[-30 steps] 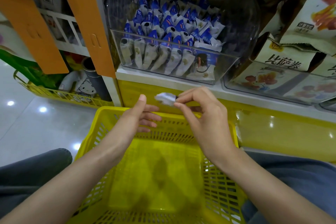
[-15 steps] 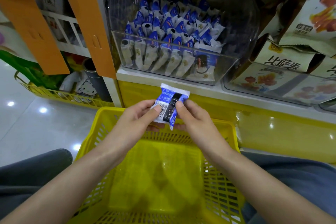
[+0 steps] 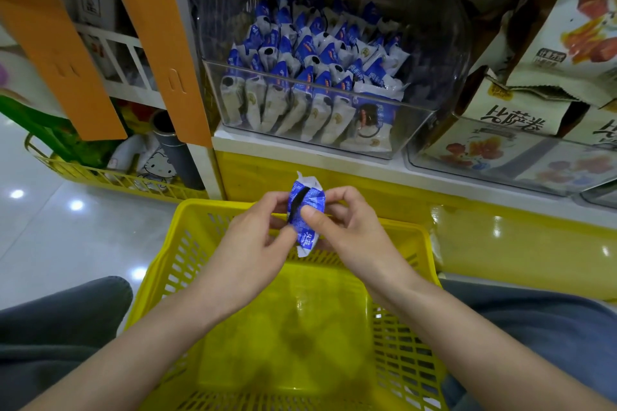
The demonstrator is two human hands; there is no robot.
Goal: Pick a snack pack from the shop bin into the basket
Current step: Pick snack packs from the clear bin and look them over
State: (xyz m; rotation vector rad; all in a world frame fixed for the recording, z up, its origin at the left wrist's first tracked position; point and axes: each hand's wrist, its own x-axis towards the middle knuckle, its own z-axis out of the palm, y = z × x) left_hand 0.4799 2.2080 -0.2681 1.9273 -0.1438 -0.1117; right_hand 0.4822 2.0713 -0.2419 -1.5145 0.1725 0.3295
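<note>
Counting the items gives one held pack, one yellow basket, one clear bin and two hands.

Pack: blue and white, upright, slightly crumpled. It is held in the air over the basket's far rim, at 12 o'clock of the basket.

Left hand: fingers curled in narrow. Thumb and fingertips pinch the pack's left edge.

Right hand: thumb pressed on the pack's front face, the other fingers curled behind it. Both hands grip the same pack.

Bin: at 12 o'clock from the hands, on a white shelf. It holds a dense pile of matching blue-and-white packs, too many to count.

A second clear bin, at 2 o'clock, holds beige bags. One wire basket stands on the floor at 10 o'clock.
</note>
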